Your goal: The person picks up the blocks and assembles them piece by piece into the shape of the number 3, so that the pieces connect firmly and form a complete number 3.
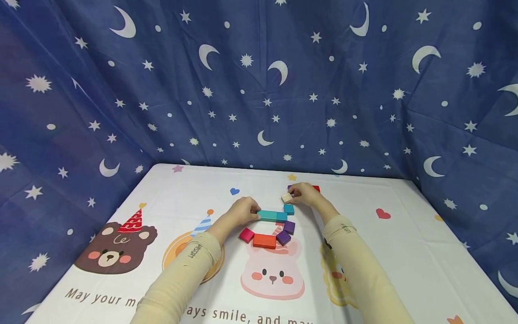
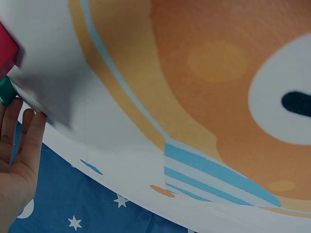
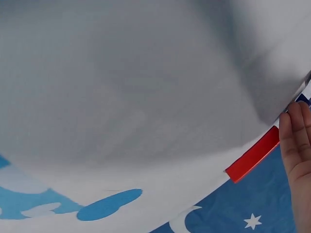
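My left hand (image 1: 243, 210) pinches the left end of a long teal block (image 1: 267, 216), thumb on the near side and fingers on the far side. That block's other end meets a small blue block (image 1: 282, 217). In the left wrist view, the left hand's fingertips (image 2: 40, 119) are close to the block's green end (image 2: 7, 91). My right hand (image 1: 305, 194) pinches a small cream block (image 1: 286, 198) just beyond a small teal-blue block (image 1: 288, 209). The right wrist view shows that hand's fingers (image 3: 294, 127) at the right edge; the cream block is hidden there.
Two purple blocks (image 1: 286, 232), an orange block (image 1: 265, 241) and a crimson block (image 1: 246, 235) curve round on the near side. Behind the right hand lie a red block (image 1: 316, 188) and a partly hidden purple one. A blue curtain (image 1: 259, 90) hangs behind the white table (image 1: 364, 216).
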Available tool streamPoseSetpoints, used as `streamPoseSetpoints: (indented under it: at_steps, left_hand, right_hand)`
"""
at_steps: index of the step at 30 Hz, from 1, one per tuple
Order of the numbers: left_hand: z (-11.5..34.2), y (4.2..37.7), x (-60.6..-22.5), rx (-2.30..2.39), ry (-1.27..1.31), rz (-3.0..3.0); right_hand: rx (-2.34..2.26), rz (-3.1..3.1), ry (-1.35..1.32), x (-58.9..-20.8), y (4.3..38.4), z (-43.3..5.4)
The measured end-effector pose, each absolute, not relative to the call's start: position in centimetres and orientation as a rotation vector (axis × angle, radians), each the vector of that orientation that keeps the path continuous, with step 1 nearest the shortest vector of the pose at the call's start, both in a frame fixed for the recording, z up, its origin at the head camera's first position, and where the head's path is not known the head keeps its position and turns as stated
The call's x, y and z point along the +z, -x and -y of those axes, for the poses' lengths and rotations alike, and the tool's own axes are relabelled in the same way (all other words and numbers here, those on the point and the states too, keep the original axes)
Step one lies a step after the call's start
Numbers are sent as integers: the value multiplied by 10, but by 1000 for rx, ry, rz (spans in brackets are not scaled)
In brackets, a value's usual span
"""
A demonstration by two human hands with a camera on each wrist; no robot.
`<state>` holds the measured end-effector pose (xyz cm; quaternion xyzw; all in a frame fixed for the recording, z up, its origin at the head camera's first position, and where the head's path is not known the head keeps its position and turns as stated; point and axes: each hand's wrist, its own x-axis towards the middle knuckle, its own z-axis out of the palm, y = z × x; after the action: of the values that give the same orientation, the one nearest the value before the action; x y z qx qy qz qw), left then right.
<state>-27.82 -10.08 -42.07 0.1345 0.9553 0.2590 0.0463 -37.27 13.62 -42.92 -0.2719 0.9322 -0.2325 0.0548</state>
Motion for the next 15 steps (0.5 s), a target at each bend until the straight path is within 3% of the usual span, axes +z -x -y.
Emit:
streamPoseSetpoints:
  at_steps: [15]
  left_hand:
    - [99,278,-421,777,-406,-2922]
  right_hand:
    - [-660,-2745,962,-426,376,-135]
